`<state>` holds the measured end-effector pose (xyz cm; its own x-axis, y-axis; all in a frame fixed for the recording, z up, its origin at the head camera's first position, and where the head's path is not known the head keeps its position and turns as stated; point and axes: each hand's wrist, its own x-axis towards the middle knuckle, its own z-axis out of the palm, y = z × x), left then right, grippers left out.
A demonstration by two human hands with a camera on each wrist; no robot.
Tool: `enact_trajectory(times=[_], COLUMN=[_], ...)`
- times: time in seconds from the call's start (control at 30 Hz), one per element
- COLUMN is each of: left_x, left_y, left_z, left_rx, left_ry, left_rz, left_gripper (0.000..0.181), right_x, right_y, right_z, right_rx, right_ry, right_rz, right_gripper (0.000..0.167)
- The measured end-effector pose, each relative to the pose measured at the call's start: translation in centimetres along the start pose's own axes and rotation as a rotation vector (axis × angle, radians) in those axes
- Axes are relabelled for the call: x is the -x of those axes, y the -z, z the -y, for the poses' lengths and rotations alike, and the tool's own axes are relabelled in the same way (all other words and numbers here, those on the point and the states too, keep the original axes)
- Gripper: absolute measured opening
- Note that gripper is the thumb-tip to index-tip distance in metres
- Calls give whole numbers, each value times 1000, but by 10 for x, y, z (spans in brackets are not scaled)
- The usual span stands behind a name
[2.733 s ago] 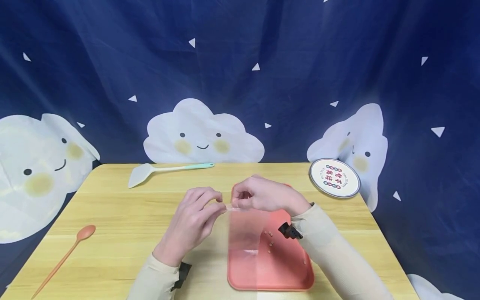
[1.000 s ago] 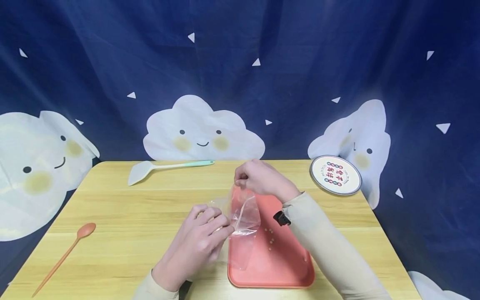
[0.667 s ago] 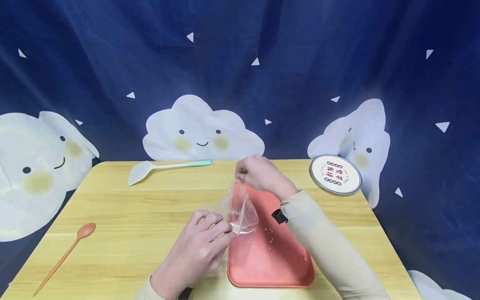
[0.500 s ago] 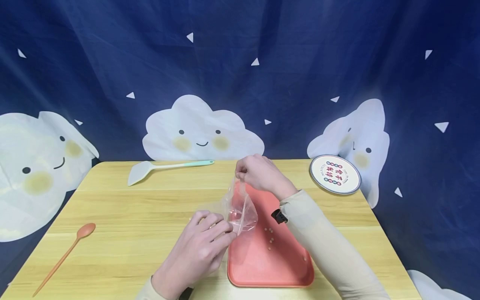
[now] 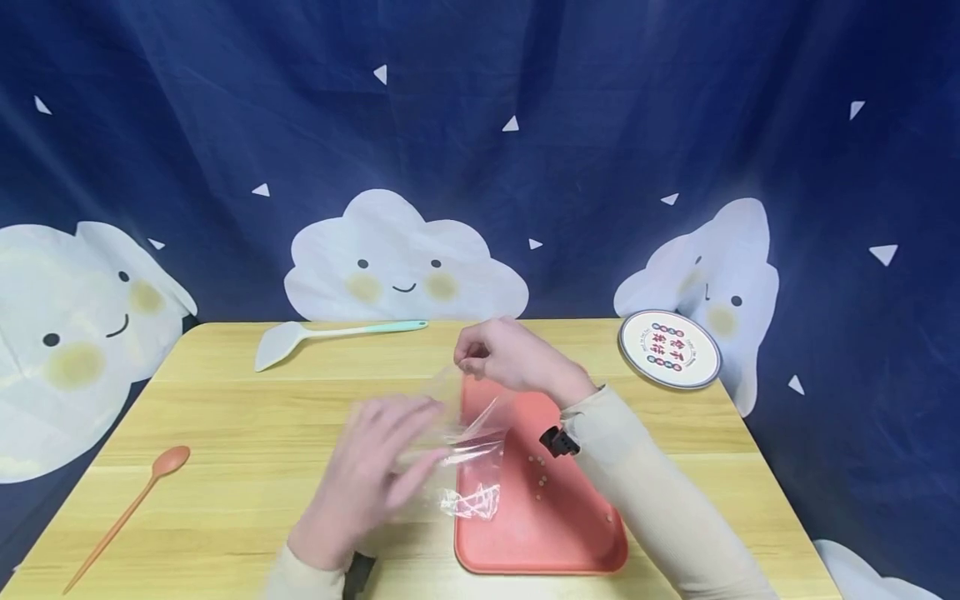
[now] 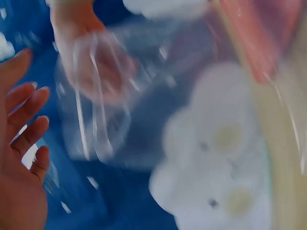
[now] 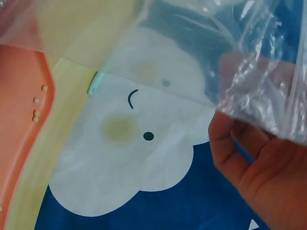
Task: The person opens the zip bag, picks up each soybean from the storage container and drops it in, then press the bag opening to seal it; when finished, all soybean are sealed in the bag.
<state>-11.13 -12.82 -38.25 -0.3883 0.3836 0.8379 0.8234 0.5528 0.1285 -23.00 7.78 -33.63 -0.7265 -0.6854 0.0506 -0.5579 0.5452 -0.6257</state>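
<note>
A clear plastic bag hangs over the left part of the pink tray. My right hand pinches its upper edge between thumb and fingers; in the right wrist view, the crinkled film covers the fingertips. Blurred by motion, my left hand is beside the bag with fingers loosely bent. The left wrist view shows that hand apart from the bag, nothing in its fingers. Several small pale beads or beans lie on the tray.
On the wooden table, a white turner with a mint handle lies at the back left. An orange spoon is at the left. A white plate with red characters sits at the back right corner, before a blue curtain.
My left hand has let go of the bag and drawn back left. The right hand has come slightly lower and left, still holding the bag, whose lower end has dropped open over the tray.
</note>
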Motion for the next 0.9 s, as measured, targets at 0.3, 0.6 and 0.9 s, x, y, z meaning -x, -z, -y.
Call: enact_trajectory(times=[0.3,0.6,0.9], left_x=[36,48,48], left_y=[16,20,19], left_z=[47,55,56], left_rx=[282,355,375], left_ry=[517,578,545], left_rz=[70,83,55], left_gripper=[28,27,27], right_x=[0,-1,-1], right_y=[-7,-12,-14], right_z=[-1,-7,-6], right_rx=[-40,-133,-150], right_ry=[60,67,44], right_rz=[1,-7,-6], right_gripper=[7,7,3])
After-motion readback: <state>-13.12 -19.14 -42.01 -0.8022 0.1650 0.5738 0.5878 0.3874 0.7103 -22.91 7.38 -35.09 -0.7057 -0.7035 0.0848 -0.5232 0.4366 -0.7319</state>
